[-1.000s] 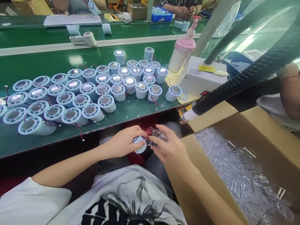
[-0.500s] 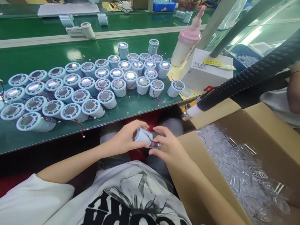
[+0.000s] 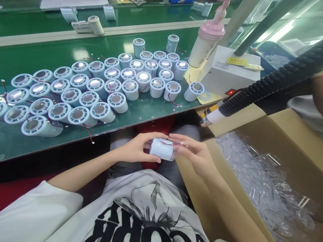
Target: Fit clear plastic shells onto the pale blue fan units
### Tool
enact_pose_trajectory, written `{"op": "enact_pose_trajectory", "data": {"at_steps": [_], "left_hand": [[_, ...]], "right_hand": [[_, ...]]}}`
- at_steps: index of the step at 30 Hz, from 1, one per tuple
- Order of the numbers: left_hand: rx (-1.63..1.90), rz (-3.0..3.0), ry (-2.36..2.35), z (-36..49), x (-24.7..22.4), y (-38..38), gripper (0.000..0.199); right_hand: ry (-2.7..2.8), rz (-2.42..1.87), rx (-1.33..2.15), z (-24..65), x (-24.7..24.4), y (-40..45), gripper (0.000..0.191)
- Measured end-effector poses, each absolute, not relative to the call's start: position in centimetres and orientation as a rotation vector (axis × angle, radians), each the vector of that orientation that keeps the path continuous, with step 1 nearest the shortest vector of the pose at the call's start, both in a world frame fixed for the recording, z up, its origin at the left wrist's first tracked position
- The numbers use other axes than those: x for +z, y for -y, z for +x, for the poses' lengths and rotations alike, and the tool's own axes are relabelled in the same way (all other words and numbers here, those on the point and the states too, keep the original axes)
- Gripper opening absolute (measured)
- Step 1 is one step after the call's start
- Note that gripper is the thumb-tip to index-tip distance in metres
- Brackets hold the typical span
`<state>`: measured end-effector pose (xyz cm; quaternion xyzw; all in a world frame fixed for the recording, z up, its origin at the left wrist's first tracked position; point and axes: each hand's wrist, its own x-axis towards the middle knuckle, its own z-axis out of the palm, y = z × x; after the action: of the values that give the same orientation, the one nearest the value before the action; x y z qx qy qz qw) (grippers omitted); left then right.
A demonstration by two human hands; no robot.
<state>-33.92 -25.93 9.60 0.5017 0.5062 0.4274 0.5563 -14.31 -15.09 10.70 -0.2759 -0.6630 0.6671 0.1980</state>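
Note:
A light blue cylinder lies on its side between my hands, above my lap, with a clear plastic cover around it. My left hand is wrapped round its left end, thumb below and fingers above. At the right end, my right hand grips the clear cover, and thin dark red wires with a small white plug run out by its fingers. Several similar blue cylinders with round metallic centres and red-black wires stand on the green table in front of me.
To my right, an open cardboard box holds several clear plastic parts. A black ribbed hose reaches over the box. A pink-capped bottle and a white machine box stand at the table's right end.
The cylinder has turned and now sits inside the clear cover, its metallic end no longer visible. My right hand has shifted right and its wires now lie along the top. The view has moved slightly.

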Motion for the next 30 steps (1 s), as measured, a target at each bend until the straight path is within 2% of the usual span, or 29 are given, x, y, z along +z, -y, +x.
{"op": "enact_pose_trajectory", "data": {"at_steps": [3, 6, 10, 30], "left_hand": [[1.049, 0.983, -1.165, -33.7, 9.8, 26.3, 0.063], [1.027, 0.946, -1.143, -33.6, 9.9, 26.6, 0.063], [0.993, 1.066, -1.151, -33.7, 10.4, 26.7, 0.071], [1.032, 1.497, -1.218, -34.4, 10.7, 27.1, 0.076]], "right_hand": [[2.247, -0.499, 1.501, -13.7, 10.5, 15.0, 0.035], [2.388, -0.4, 1.29, -13.1, 10.3, 15.2, 0.037], [2.311, -0.499, 1.447, -12.6, 10.1, 15.5, 0.049], [1.825, -0.713, 2.147, -13.2, 11.2, 15.9, 0.035]]}}
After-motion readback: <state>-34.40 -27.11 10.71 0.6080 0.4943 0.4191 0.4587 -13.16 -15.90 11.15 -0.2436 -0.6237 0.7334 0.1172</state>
